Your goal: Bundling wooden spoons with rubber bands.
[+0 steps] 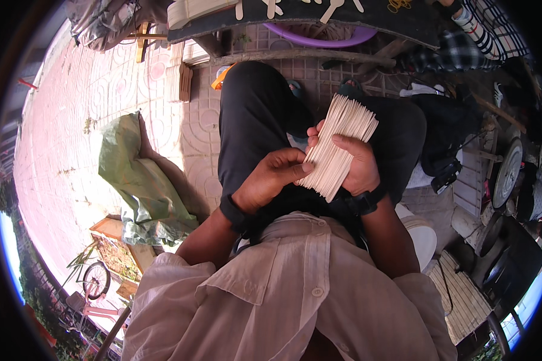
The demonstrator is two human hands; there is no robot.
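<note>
A thick stack of thin, pale wooden sticks (337,147) is held tilted above my lap, the sticks lined up side by side with their narrow edges showing. My right hand (360,165) wraps around the stack from the right, thumb across its face and fingertips showing at its left side. At the lower left edge, my left hand (277,174) is closed, its thumb and curled fingers against the sticks. Whether it pinches single sticks is hidden. Each wrist wears a dark band.
A dark low table (307,15) ahead carries loose wooden pieces and yellow rubber bands (400,5). Beneath it sits a purple basin (319,39). A green sack (129,174) stands left, a white bucket (418,237) right. Another person's plaid sleeve (488,30) shows at far right.
</note>
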